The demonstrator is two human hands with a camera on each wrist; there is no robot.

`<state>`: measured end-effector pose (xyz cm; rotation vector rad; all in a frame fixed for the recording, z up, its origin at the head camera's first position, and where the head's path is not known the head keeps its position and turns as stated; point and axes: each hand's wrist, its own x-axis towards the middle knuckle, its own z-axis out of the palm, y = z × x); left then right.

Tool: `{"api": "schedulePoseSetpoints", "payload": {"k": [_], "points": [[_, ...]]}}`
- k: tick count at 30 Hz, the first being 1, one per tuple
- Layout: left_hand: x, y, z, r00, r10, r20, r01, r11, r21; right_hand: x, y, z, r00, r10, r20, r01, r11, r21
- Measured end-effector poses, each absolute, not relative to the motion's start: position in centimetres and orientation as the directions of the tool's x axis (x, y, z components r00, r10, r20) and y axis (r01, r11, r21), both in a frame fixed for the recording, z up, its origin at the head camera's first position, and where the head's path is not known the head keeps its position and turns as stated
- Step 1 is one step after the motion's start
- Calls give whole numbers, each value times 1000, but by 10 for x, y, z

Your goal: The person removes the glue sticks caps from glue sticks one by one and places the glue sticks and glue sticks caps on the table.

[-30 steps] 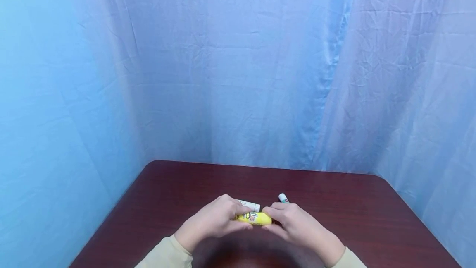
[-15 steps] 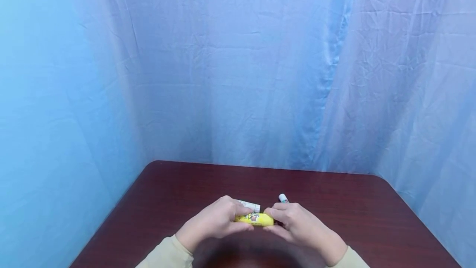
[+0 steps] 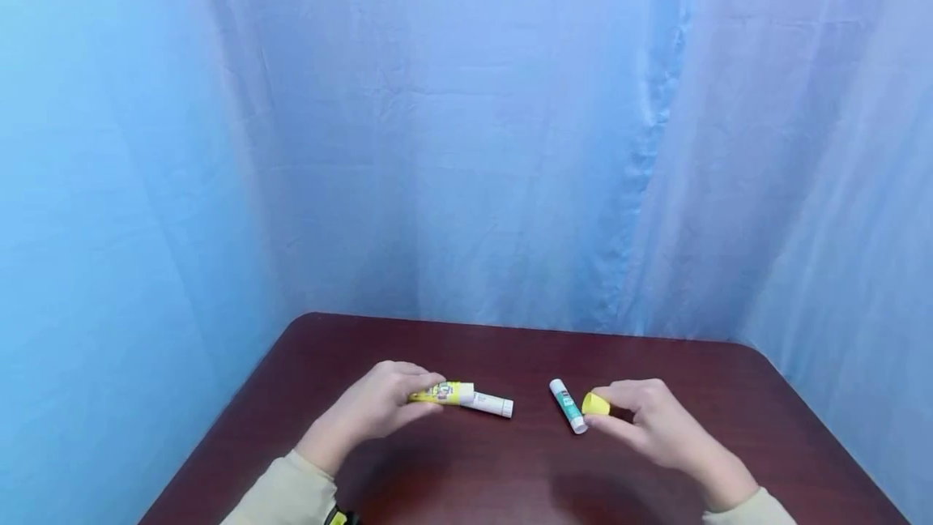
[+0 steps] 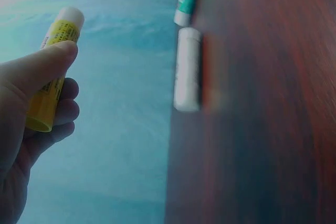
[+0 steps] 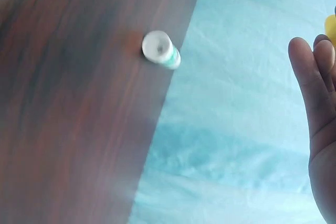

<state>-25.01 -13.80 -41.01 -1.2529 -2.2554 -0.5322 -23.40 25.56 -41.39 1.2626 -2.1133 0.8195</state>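
My left hand grips a yellow glue stick between thumb and fingers; its white end points right. In the left wrist view the glue stick stands tilted, with the thumb across its label. Off to the right, my right hand pinches a yellow cap by thumb and fingertips, apart from the stick. Only a sliver of the cap shows in the right wrist view. A white glue stick lies behind the yellow one, which overlaps its left part. A green-and-white glue stick lies beside the cap.
All this is over a dark red-brown table with rounded far corners. Pale blue curtains hang behind the table and along both sides.
The yellow cap has come off the glue stick. My left hand has moved left with the stick, my right hand right with the cap. The two other glue sticks now show more fully.
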Motion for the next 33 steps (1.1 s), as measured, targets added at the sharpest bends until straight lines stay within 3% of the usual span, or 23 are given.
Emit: {"api": "schedulePoseSetpoints", "payload": {"k": [4,13,17,25,33], "points": [[-252,-138,-408,-429,711,557,886,450,108,-233,267,-416,-456,-598,659,-882,401,-246],[-250,-134,-410,-479,669,568,859,491,146,-237,260,-418,-439,-594,674,-891,385,-241],[-249,-132,-411,-456,686,567,871,475,126,-234,259,-418,-438,-605,665,-895,365,-257],[-250,-130,-413,-444,667,598,870,480,111,-232,258,-415,-543,-554,631,-835,440,-331],[-249,-129,-414,-437,667,604,872,479,101,-230,257,-413,-540,-512,669,-826,476,-303]]}}
